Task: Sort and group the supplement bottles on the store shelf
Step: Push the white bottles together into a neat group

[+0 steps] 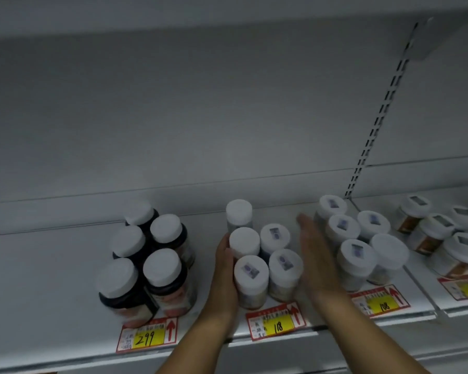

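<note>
A middle cluster of white-capped supplement bottles [265, 260] stands on the white shelf [52, 265] above the 118 price tag. My left hand [224, 276] presses flat against the cluster's left side, touching the two nearest bottles. My right hand [319, 263] is held flat and open just right of the cluster, between it and a second pale group [360, 238]. Dark bottles with white caps [149, 257] stand in a group to the left. Neither hand grips a bottle.
Further right, past a shelf divider, stand orange-labelled bottles [441, 233]. Price tags reading 299 [146, 336], 118 [277, 321] and 108 [381, 303] hang on the front edge. The shelf back wall and a slotted upright [373, 130] rise behind.
</note>
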A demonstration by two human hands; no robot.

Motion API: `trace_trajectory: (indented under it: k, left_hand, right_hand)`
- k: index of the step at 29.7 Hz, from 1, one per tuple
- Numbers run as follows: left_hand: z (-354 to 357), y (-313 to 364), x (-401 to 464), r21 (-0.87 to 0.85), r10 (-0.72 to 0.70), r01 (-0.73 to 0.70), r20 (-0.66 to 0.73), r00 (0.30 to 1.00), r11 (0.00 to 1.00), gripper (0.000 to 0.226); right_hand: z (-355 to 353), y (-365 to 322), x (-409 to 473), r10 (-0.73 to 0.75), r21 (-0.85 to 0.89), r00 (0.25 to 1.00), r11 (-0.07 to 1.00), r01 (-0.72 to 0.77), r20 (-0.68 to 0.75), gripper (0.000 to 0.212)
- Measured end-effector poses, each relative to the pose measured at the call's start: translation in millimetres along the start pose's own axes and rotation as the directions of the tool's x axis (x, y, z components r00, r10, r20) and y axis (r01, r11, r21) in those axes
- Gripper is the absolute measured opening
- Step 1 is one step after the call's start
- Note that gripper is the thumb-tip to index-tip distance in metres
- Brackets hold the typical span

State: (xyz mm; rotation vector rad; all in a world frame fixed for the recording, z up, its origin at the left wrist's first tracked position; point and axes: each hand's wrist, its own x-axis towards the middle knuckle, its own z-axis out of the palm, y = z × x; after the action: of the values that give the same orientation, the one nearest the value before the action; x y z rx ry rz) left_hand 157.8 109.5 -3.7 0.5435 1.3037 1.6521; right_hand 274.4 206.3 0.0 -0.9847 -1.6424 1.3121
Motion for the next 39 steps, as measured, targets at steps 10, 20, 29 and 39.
trace_trajectory:
  k: [10,20,29,39]
  left_hand:
    - [-5,5,7,-0.04,-0.026,0.027,0.032,0.999,0.999,0.081]
    - [-1,12,9,-0.064,-0.085,0.087,0.022,0.996,0.994,0.071]
    - [49,30,-43,0.285,0.462,-0.403,-0.182,0.868,0.87,0.035]
    - [157,-38,15,0.347,0.152,-0.085,-0.171,0.974,0.934,0.044]
  right_hand:
    - [69,-67,110,0.161,-0.624,0.758,0.685,0.375,0.632,0.044]
    - [52,-68,94,0.193,-0.657,0.777,0.673,0.34,0.6,0.049]
    - [-110,-93,16,-0.406,-0.096,0.888,0.914,0.394,-0.215,0.024]
    - [-172,7,30,0.115,0.151,0.991,0.983,-0.103,-0.067,0.024]
